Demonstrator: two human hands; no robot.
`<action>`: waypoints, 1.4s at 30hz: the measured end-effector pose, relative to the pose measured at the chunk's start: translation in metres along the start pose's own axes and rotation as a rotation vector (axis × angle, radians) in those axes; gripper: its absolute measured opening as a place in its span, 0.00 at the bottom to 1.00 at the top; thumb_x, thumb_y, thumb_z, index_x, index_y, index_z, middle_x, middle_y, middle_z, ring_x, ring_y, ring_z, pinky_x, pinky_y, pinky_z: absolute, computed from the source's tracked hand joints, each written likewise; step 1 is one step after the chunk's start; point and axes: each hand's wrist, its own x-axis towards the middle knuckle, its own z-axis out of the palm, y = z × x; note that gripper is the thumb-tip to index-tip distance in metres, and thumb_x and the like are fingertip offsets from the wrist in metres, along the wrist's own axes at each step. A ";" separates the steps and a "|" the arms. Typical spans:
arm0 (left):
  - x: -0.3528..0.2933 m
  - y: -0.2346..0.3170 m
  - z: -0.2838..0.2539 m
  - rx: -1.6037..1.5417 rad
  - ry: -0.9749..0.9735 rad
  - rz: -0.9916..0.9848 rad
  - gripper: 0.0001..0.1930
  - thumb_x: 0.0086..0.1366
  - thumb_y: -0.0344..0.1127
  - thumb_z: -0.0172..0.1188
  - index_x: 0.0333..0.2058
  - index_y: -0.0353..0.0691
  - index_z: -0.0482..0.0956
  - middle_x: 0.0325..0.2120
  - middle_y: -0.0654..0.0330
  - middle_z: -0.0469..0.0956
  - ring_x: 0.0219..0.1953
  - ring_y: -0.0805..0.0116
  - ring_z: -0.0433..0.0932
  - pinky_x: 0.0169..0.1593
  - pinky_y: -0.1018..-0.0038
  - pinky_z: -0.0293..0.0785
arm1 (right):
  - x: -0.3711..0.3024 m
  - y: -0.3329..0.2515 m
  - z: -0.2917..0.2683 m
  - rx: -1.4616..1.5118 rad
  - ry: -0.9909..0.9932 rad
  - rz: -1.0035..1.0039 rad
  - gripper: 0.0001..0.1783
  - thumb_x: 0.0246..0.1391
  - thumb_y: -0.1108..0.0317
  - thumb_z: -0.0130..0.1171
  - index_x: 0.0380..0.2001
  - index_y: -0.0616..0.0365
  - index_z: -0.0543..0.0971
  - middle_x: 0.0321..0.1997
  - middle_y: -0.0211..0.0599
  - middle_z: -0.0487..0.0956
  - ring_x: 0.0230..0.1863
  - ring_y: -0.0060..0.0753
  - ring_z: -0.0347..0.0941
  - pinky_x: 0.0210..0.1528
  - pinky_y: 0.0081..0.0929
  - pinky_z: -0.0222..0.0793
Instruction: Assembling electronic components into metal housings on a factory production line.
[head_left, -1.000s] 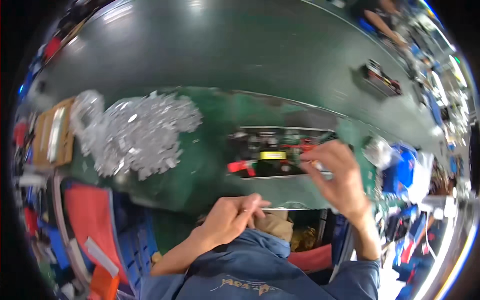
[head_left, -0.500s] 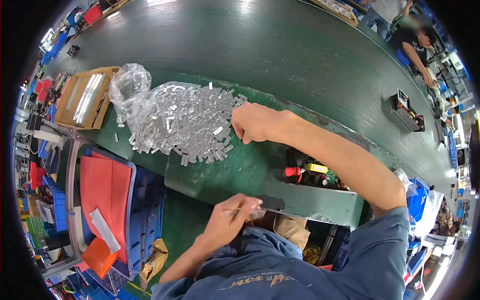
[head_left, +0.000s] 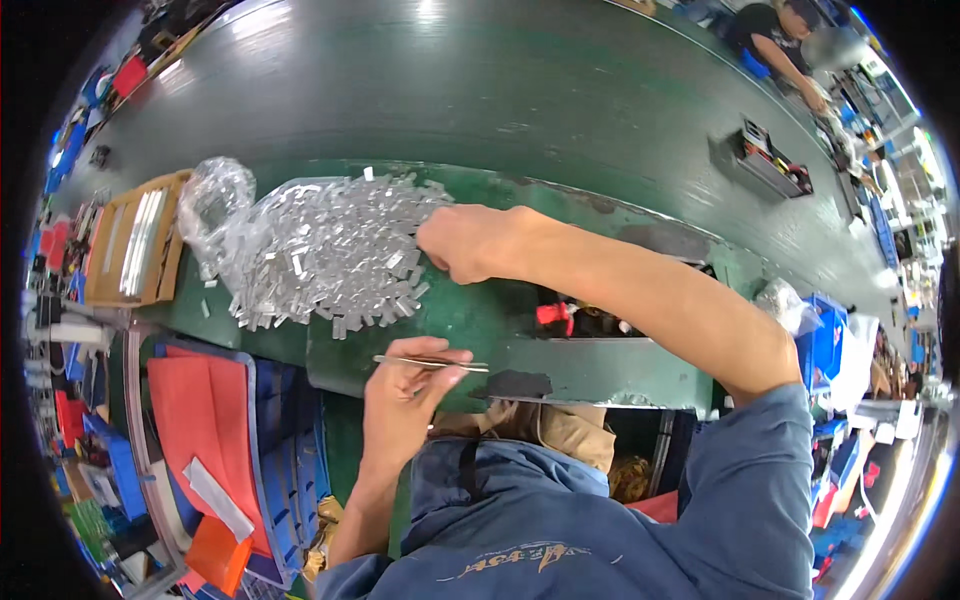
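My left hand point(head_left: 403, 388) is raised over the near edge of the bench, its fingers pinching a thin pair of metal tweezers point(head_left: 478, 368) that points to the right. My right hand point(head_left: 470, 243) reaches across to the right edge of a heap of small silvery metal pieces point(head_left: 350, 240). Its fingers are curled closed, and whatever they grip is hidden. The heap spills out of a clear plastic bag point(head_left: 215, 200). Partly under my right forearm lies a dark unit with a red part point(head_left: 556, 316).
A cardboard box point(head_left: 112, 245) with pale strips stands left of the bag. Nearer, a blue crate point(head_left: 285, 430) carries red sheets point(head_left: 205, 420). Beyond the bench runs a green conveyor point(head_left: 480, 90), with a dark unit point(head_left: 772, 165) on it. A co-worker point(head_left: 775, 45) is at far right.
My left hand has risen from beside my lap to above the bench edge, bringing the tweezers into plain sight. My right hand stays at the heap's edge. The whole view has shifted slightly.
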 end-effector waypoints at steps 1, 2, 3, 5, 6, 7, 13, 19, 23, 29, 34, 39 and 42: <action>0.002 0.003 0.000 -0.056 0.036 0.017 0.14 0.65 0.18 0.61 0.49 0.32 0.74 0.43 0.50 0.84 0.44 0.67 0.83 0.50 0.70 0.81 | -0.004 0.000 -0.001 -0.047 -0.017 -0.034 0.12 0.46 0.79 0.58 0.37 0.63 0.82 0.35 0.51 0.83 0.42 0.56 0.81 0.42 0.46 0.78; 0.003 0.003 -0.002 -0.083 0.045 0.100 0.10 0.68 0.21 0.58 0.47 0.32 0.75 0.42 0.49 0.84 0.42 0.68 0.83 0.48 0.71 0.82 | -0.015 -0.001 -0.003 -0.042 0.101 -0.059 0.17 0.46 0.80 0.57 0.43 0.63 0.79 0.36 0.51 0.83 0.43 0.56 0.81 0.42 0.46 0.78; 0.005 0.011 -0.007 -0.040 0.027 0.122 0.10 0.69 0.21 0.58 0.48 0.31 0.74 0.43 0.49 0.84 0.43 0.67 0.84 0.48 0.72 0.82 | -0.028 -0.003 -0.008 -0.040 0.217 -0.084 0.22 0.47 0.80 0.56 0.49 0.63 0.76 0.38 0.51 0.83 0.44 0.56 0.81 0.43 0.45 0.77; 0.007 0.027 -0.008 -0.030 0.045 0.174 0.09 0.70 0.21 0.57 0.47 0.30 0.74 0.43 0.49 0.84 0.44 0.65 0.84 0.48 0.72 0.82 | -0.060 -0.005 -0.028 0.086 0.412 -0.119 0.25 0.48 0.79 0.60 0.52 0.63 0.71 0.36 0.51 0.82 0.41 0.56 0.80 0.43 0.41 0.77; 0.005 0.033 -0.010 -0.057 0.105 0.203 0.08 0.70 0.21 0.56 0.46 0.29 0.75 0.42 0.49 0.84 0.43 0.64 0.84 0.47 0.72 0.83 | -0.080 -0.013 -0.041 0.252 0.493 -0.144 0.22 0.51 0.78 0.60 0.50 0.64 0.71 0.36 0.48 0.81 0.40 0.49 0.80 0.42 0.37 0.76; 0.009 0.036 -0.010 -0.049 0.125 0.249 0.08 0.69 0.21 0.58 0.46 0.27 0.75 0.41 0.49 0.83 0.44 0.62 0.84 0.47 0.71 0.84 | -0.108 -0.017 -0.046 0.410 0.574 -0.163 0.18 0.54 0.78 0.61 0.49 0.64 0.71 0.36 0.46 0.80 0.38 0.42 0.81 0.41 0.32 0.76; 0.037 0.066 0.051 -0.133 -0.171 0.291 0.10 0.65 0.18 0.62 0.44 0.26 0.76 0.40 0.49 0.82 0.42 0.61 0.85 0.47 0.70 0.84 | -0.217 -0.032 0.064 1.230 0.949 0.220 0.13 0.61 0.82 0.60 0.45 0.61 0.70 0.42 0.32 0.76 0.40 0.17 0.73 0.42 0.18 0.71; 0.045 0.077 0.099 -0.099 -0.372 0.183 0.11 0.69 0.24 0.61 0.47 0.27 0.73 0.41 0.45 0.82 0.42 0.57 0.85 0.47 0.68 0.86 | -0.229 -0.041 0.106 1.527 1.133 0.303 0.13 0.64 0.77 0.60 0.44 0.54 0.67 0.42 0.31 0.73 0.30 0.12 0.64 0.28 0.13 0.59; 0.050 0.076 0.107 -0.040 -0.390 0.168 0.11 0.70 0.24 0.60 0.48 0.28 0.72 0.41 0.45 0.82 0.42 0.58 0.85 0.46 0.68 0.86 | -0.234 -0.033 0.114 1.621 1.207 0.276 0.12 0.65 0.74 0.60 0.43 0.54 0.66 0.42 0.32 0.72 0.25 0.12 0.61 0.23 0.13 0.56; 0.050 0.079 0.112 -0.033 -0.373 0.129 0.12 0.70 0.27 0.61 0.48 0.28 0.73 0.41 0.49 0.83 0.43 0.63 0.86 0.47 0.72 0.84 | -0.231 -0.028 0.119 1.666 1.259 0.247 0.12 0.65 0.75 0.60 0.43 0.53 0.66 0.43 0.35 0.73 0.24 0.12 0.61 0.22 0.13 0.57; 0.049 0.081 0.114 0.026 -0.343 0.146 0.10 0.70 0.25 0.60 0.47 0.29 0.72 0.40 0.45 0.83 0.40 0.59 0.86 0.43 0.70 0.86 | -0.229 -0.026 0.120 1.652 1.230 0.162 0.11 0.66 0.77 0.58 0.43 0.54 0.65 0.42 0.37 0.73 0.24 0.12 0.62 0.22 0.13 0.58; 0.048 0.081 0.114 0.038 -0.330 0.141 0.10 0.70 0.25 0.60 0.46 0.29 0.73 0.40 0.45 0.83 0.39 0.59 0.86 0.42 0.71 0.86 | -0.234 -0.028 0.116 1.722 1.172 0.149 0.11 0.66 0.78 0.57 0.43 0.55 0.66 0.42 0.31 0.72 0.32 0.13 0.60 0.34 0.15 0.61; 0.048 0.082 0.117 0.044 -0.323 0.143 0.09 0.70 0.25 0.60 0.46 0.28 0.73 0.39 0.45 0.83 0.39 0.59 0.86 0.42 0.71 0.85 | -0.236 -0.028 0.117 1.663 1.196 0.166 0.10 0.66 0.78 0.57 0.44 0.56 0.67 0.43 0.31 0.73 0.32 0.13 0.61 0.34 0.14 0.61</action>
